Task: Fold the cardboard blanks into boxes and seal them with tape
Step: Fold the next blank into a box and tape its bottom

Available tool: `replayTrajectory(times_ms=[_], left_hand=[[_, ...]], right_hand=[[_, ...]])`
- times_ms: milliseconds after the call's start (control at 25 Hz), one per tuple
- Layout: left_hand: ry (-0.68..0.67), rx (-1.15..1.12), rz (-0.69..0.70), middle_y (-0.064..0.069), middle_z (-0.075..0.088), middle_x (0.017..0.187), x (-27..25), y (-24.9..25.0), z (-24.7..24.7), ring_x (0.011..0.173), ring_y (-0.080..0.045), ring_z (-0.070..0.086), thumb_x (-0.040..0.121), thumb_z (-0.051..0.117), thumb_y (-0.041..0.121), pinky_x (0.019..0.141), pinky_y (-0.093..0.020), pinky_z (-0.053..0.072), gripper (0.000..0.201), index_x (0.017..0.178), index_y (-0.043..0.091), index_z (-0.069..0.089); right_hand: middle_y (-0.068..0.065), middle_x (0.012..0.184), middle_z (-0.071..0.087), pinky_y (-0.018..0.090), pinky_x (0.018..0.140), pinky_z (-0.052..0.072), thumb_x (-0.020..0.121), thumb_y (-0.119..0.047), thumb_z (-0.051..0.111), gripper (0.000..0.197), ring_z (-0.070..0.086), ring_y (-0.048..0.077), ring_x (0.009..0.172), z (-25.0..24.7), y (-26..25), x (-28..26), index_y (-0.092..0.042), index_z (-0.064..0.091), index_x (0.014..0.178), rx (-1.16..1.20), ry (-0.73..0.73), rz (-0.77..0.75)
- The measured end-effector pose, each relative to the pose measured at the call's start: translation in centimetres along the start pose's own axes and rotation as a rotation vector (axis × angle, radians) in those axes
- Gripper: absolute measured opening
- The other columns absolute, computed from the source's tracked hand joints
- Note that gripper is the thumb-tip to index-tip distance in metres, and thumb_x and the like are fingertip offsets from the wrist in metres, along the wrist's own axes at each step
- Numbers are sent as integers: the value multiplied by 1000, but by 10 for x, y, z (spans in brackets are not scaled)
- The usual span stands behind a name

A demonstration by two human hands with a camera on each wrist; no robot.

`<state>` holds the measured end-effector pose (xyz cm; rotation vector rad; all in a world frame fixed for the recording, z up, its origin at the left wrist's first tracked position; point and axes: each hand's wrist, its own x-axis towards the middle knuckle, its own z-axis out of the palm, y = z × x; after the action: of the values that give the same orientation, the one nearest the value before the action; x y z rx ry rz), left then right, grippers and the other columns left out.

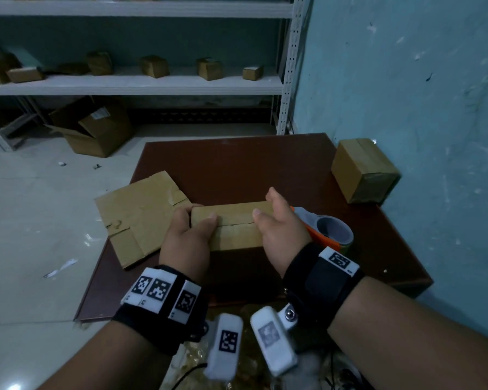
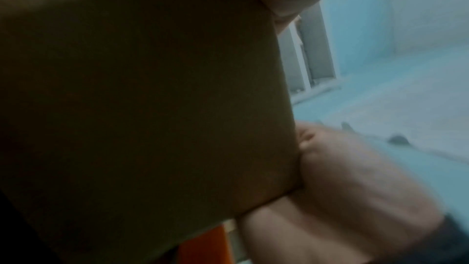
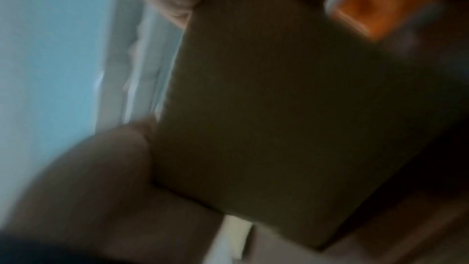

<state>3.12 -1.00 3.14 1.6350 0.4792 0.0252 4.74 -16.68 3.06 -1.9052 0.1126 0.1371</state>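
A small brown cardboard box [image 1: 233, 225] sits at the middle of the dark red table [image 1: 237, 161], its two top flaps meeting in a seam. My left hand [image 1: 190, 229] grips its left end, thumb on top. My right hand [image 1: 279, 220] grips the right end, thumb on the top flap. In both wrist views the box [image 2: 142, 107] [image 3: 279, 117] fills the frame as a dark, blurred face. An orange and white tape dispenser [image 1: 324, 228] lies just right of my right hand. A flat cardboard blank [image 1: 140, 215] lies to the left, overhanging the table edge.
A sealed box [image 1: 364, 170] stands at the table's far right by the blue wall. White shelves [image 1: 133, 83] behind carry several small boxes. An open carton [image 1: 93, 128] sits on the pale floor. Crumpled material lies below my wrists.
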Motion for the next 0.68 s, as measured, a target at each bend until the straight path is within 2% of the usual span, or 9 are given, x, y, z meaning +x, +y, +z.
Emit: replayTrajectory(times_ms=[80, 160, 200, 280, 360, 440, 520, 600, 680], left_hand=[[14, -23, 25, -1, 68, 108, -1, 0, -2, 100, -29, 66, 92, 66, 41, 91, -47, 56, 19, 109, 32, 67], [37, -90, 76, -12, 71, 118, -3, -3, -6, 115, -38, 65, 83, 61, 49, 105, -55, 50, 41, 113, 22, 70], [43, -113, 65, -14, 71, 122, -3, -5, -8, 119, -40, 64, 80, 60, 57, 106, -58, 48, 48, 112, 22, 71], [-6, -145, -10, -6, 70, 122, -5, -2, -9, 114, -35, 66, 69, 68, 77, 102, -61, 51, 63, 111, 31, 69], [-104, -88, -69, -1, 71, 112, -7, 3, -8, 100, -29, 71, 54, 84, 76, 88, -57, 60, 78, 114, 31, 63], [-89, 25, -30, 0, 72, 104, -5, 1, -5, 91, -24, 73, 57, 92, 61, 81, -49, 63, 69, 110, 31, 60], [-13, 51, -41, 1, 70, 103, -4, 0, -3, 90, -24, 71, 73, 89, 49, 81, -48, 62, 47, 107, 33, 60], [29, -32, -92, -1, 69, 106, -3, 3, -3, 93, -28, 69, 86, 79, 44, 86, -51, 61, 26, 105, 35, 64], [78, 4, -71, 0, 66, 115, -3, 5, -6, 103, -28, 64, 98, 64, 38, 99, -50, 54, 13, 109, 34, 67]], right_hand=[[-11, 167, 32, 32, 122, 28, 108, -22, 51, 62, 31, 9, 151, 1, 5, 0, -29, 26, 164, 213, 32, 14], [-12, 163, 39, 30, 119, 30, 107, -19, 53, 58, 37, 9, 148, 0, 9, 1, -27, 33, 161, 294, 54, 32], [-12, 160, 43, 33, 120, 32, 106, -21, 55, 57, 41, 10, 145, -1, 10, 1, -27, 37, 160, 318, 50, 45], [-13, 151, 53, 41, 117, 43, 99, -37, 65, 59, 53, 12, 134, -1, 7, 1, -32, 44, 154, 318, 27, 69], [-13, 133, 61, 42, 100, 57, 87, -54, 75, 62, 64, 12, 114, 0, 0, -3, -39, 50, 142, 163, 7, 77], [-9, 110, 67, 39, 81, 63, 85, -51, 78, 50, 70, 12, 93, 2, -8, -10, -42, 52, 127, -3, 51, 62], [-8, 99, 67, 37, 73, 61, 91, -46, 74, 37, 69, 14, 84, 3, -10, -12, -41, 54, 122, -46, 99, 27], [-5, 96, 68, 46, 78, 62, 98, -37, 66, 25, 70, 22, 85, 2, -7, -9, -40, 58, 122, 47, 129, 15], [-4, 96, 70, 56, 89, 58, 103, -29, 58, 21, 69, 23, 89, 3, 0, -3, -40, 66, 119, 154, 129, 35]])
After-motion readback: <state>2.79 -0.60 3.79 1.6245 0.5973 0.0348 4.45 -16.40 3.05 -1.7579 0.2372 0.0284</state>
